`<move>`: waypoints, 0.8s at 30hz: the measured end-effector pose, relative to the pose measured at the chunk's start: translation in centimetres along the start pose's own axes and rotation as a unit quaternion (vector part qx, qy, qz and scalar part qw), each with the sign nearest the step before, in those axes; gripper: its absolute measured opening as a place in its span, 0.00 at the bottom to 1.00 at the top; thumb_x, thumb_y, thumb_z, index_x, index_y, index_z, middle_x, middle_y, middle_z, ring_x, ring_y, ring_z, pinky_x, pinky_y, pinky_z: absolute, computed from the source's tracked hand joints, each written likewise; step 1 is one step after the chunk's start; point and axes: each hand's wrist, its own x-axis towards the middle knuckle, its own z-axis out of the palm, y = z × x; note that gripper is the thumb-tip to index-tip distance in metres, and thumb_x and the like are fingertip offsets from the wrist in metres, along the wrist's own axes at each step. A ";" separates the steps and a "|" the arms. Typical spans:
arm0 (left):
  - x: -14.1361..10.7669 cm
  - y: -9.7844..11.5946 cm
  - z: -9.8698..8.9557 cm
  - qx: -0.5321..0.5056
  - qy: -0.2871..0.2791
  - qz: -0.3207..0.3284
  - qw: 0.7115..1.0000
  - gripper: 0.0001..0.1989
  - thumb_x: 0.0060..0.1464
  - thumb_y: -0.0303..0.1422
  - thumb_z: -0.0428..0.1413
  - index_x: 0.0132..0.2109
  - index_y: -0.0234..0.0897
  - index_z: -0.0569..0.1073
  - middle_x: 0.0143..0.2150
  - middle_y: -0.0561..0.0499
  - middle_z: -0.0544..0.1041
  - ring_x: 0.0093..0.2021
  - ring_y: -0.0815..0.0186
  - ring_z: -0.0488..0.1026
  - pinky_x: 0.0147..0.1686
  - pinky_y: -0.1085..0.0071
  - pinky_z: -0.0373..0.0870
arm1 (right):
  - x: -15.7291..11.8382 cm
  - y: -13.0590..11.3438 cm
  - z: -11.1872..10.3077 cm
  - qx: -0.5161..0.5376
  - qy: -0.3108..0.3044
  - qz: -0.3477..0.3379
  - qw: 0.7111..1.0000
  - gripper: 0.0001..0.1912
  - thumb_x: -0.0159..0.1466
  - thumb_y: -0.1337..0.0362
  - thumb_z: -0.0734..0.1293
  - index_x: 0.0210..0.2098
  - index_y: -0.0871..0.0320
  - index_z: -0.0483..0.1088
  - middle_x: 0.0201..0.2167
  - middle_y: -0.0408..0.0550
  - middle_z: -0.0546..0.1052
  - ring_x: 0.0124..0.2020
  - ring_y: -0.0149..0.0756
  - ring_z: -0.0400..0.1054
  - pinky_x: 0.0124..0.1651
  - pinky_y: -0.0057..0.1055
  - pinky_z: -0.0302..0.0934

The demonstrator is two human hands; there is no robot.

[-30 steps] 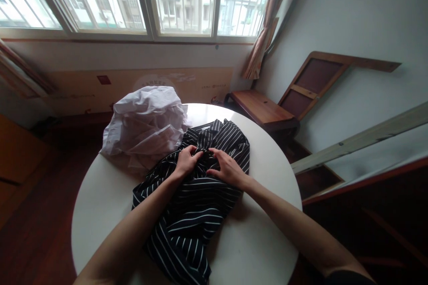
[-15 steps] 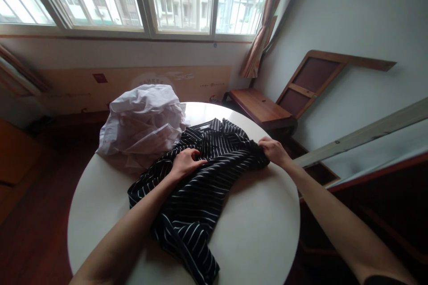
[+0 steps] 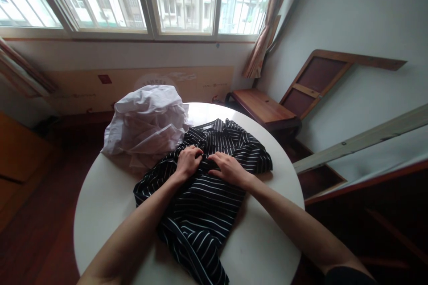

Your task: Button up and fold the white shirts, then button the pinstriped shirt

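Observation:
A black shirt with white stripes (image 3: 207, 200) lies spread and wrinkled over the round white table, its collar toward the window. My left hand (image 3: 189, 161) is closed at the middle of the shirt's front, fingers pinched on the cloth. Just to its right, my right hand (image 3: 228, 168) rests on the same part of the shirt, thumb and fingers apart. One sleeve reaches out to the right, and another part of the shirt hangs toward the near edge.
A heap of white cloth (image 3: 147, 120) sits at the table's (image 3: 103, 213) far left. Beyond the table, a wooden bench (image 3: 264, 107) stands by the wall. A pale rail (image 3: 361, 140) slants past on the right. Windows (image 3: 180, 0) span the back.
My right hand has let go of the sleeve's end on the right and come in beside my left hand. The sleeve now lies flatter on the table.

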 end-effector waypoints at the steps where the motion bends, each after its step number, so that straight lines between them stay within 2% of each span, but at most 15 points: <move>1: 0.3 -0.3 -0.1 -0.016 -0.001 -0.009 1.000 0.07 0.51 0.29 0.53 0.34 0.39 0.77 0.35 0.48 0.76 0.38 0.61 0.71 0.40 0.68 0.63 | -0.4 -0.3 0.4 -0.007 -0.002 0.005 1.000 0.16 0.59 0.60 0.67 0.46 0.55 0.68 0.39 0.51 0.72 0.38 0.40 0.66 0.40 0.36 0.62; 4: 1.1 -1.0 -0.3 -0.074 -0.002 -0.042 0.996 0.07 0.50 0.29 0.53 0.33 0.38 0.77 0.34 0.48 0.77 0.35 0.62 0.72 0.38 0.68 0.65 | -2.3 -0.7 -0.4 0.016 -0.039 0.007 0.999 0.08 0.61 0.64 0.63 0.38 0.56 0.72 0.34 0.48 0.73 0.32 0.34 0.66 0.35 0.30 0.59; 6: 1.7 -1.5 -0.6 -0.109 0.006 -0.055 0.992 0.07 0.50 0.30 0.54 0.33 0.37 0.77 0.32 0.48 0.78 0.33 0.62 0.73 0.37 0.68 0.65 | -4.2 -0.5 -2.3 0.108 -0.137 -0.012 0.985 0.09 0.62 0.65 0.62 0.30 0.56 0.74 0.28 0.45 0.73 0.27 0.30 0.65 0.33 0.27 0.58; 8: 2.3 -1.8 -0.9 -0.129 0.013 -0.061 0.990 0.06 0.49 0.30 0.54 0.33 0.37 0.77 0.31 0.48 0.78 0.32 0.63 0.73 0.36 0.68 0.66 | -6.3 -0.1 -4.7 0.218 -0.271 -0.007 0.938 0.11 0.61 0.60 0.63 0.27 0.57 0.74 0.23 0.42 0.73 0.24 0.28 0.64 0.30 0.24 0.57; 10: 2.7 -2.2 -1.0 -0.127 0.018 -0.064 0.990 0.06 0.48 0.29 0.55 0.32 0.36 0.77 0.31 0.48 0.78 0.32 0.63 0.73 0.36 0.68 0.67 | -8.4 0.6 -7.0 0.261 -0.378 0.056 0.886 0.17 0.61 0.55 0.63 0.25 0.60 0.74 0.19 0.42 0.71 0.20 0.27 0.62 0.25 0.24 0.54; 11: 2.9 -2.3 -1.1 -0.124 0.019 -0.064 0.990 0.06 0.48 0.29 0.55 0.32 0.36 0.77 0.32 0.48 0.78 0.32 0.63 0.73 0.36 0.68 0.67 | -9.3 1.0 -7.9 0.247 -0.406 0.099 0.874 0.20 0.61 0.53 0.62 0.24 0.61 0.74 0.17 0.43 0.71 0.18 0.27 0.61 0.23 0.24 0.53; 12: 3.0 -2.4 -1.1 -0.124 0.014 -0.062 0.990 0.06 0.48 0.30 0.55 0.32 0.35 0.77 0.32 0.48 0.78 0.33 0.63 0.74 0.36 0.69 0.68 | -10.0 1.3 -8.7 0.214 -0.408 0.139 0.877 0.21 0.62 0.52 0.61 0.24 0.61 0.73 0.17 0.44 0.71 0.19 0.28 0.62 0.23 0.24 0.53; 14: 3.1 -2.4 -1.1 -0.146 -0.011 -0.052 0.988 0.07 0.48 0.31 0.55 0.32 0.35 0.77 0.32 0.49 0.79 0.32 0.64 0.74 0.36 0.70 0.68 | -10.5 1.9 -9.6 0.138 -0.349 0.186 0.908 0.19 0.61 0.52 0.61 0.29 0.60 0.74 0.22 0.46 0.74 0.23 0.31 0.66 0.27 0.26 0.57; 16: 2.9 -2.3 -1.1 -0.180 -0.031 -0.031 0.983 0.07 0.48 0.31 0.55 0.32 0.35 0.77 0.31 0.50 0.78 0.32 0.66 0.74 0.35 0.72 0.68 | -9.6 1.9 -9.6 0.105 -0.239 0.198 0.945 0.16 0.59 0.53 0.64 0.37 0.58 0.73 0.29 0.47 0.76 0.30 0.35 0.69 0.33 0.28 0.60; 18: 2.5 -2.0 -1.2 -0.184 -0.006 0.003 0.983 0.07 0.48 0.29 0.55 0.34 0.35 0.77 0.32 0.51 0.78 0.32 0.67 0.73 0.34 0.73 0.68 | -7.5 1.4 -8.7 0.133 -0.115 0.203 0.963 0.15 0.59 0.54 0.65 0.39 0.57 0.72 0.32 0.48 0.76 0.33 0.35 0.70 0.37 0.30 0.62; 21: 1.6 -1.3 -1.3 -0.117 0.072 0.066 0.988 0.08 0.49 0.26 0.55 0.36 0.38 0.78 0.34 0.51 0.76 0.32 0.69 0.72 0.35 0.74 0.67 | -2.8 0.0 -6.1 0.238 0.039 0.205 0.948 0.13 0.58 0.57 0.65 0.36 0.59 0.72 0.33 0.49 0.77 0.33 0.35 0.70 0.37 0.31 0.65; 24: 0.7 -0.8 -1.2 -0.046 0.115 0.098 0.987 0.08 0.52 0.28 0.55 0.38 0.41 0.78 0.35 0.52 0.75 0.33 0.69 0.71 0.35 0.74 0.66 | 1.6 -1.1 -3.2 0.342 0.081 0.206 0.913 0.12 0.57 0.59 0.66 0.35 0.61 0.73 0.32 0.50 0.77 0.30 0.34 0.71 0.31 0.30 0.66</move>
